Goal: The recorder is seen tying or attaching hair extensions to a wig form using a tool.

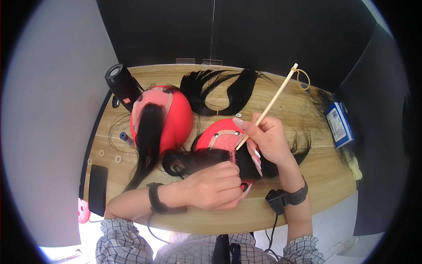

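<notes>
My right hand (pixel 268 138) grips a thin pale stick (pixel 276 99), a loose elastic loop hanging from its upper end. The stick's pointed tip meets a pink mesh cap (pixel 226 142) beside the parting of black hair (pixel 211 157). That cap, edged with a beige band and held by round-headed pins, covers a red head form (pixel 209 129). At the near side of the parting rests my left hand (pixel 214 186), fingers curled in; whether they pinch hair is hidden. A second red head form (pixel 180 122) on the left wears a similar cap with a black hank of hair (pixel 151 132).
Behind the forms lies a black hair bundle (pixel 242 89). A black cylindrical speaker (pixel 121 86) stands back left; a black phone (pixel 98 189), small rings (pixel 118 159) and a blue thread spool (pixel 125 137) lie left. A blue-and-white box (pixel 339 125) is at the right edge.
</notes>
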